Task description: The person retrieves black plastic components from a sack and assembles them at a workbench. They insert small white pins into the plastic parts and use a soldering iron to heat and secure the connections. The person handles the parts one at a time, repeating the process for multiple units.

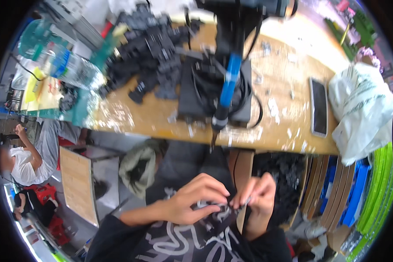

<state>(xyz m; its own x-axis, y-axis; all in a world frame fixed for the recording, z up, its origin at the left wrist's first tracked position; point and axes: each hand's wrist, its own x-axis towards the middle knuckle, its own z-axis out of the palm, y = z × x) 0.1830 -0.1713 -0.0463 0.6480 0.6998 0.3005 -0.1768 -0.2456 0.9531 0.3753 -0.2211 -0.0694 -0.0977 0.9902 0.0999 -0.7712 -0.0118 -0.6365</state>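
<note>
Low in front of my chest, my left hand is closed, thumb and fingers brought together around something small. Close beside it, my right hand pinches with its fingertips at the same spot. What they hold is small and blurred against my patterned dark shirt, so I cannot make out its kind. Beyond the hands, a pen-like tool with a blue wrap and a pointed tip hangs down past the table's front edge, apart from both hands.
A heap of black parts covers the table's left. A phone and a white plastic bag lie at right; a clear bottle at left. Beneath are a box of black pieces and an open sack. A person sits at left.
</note>
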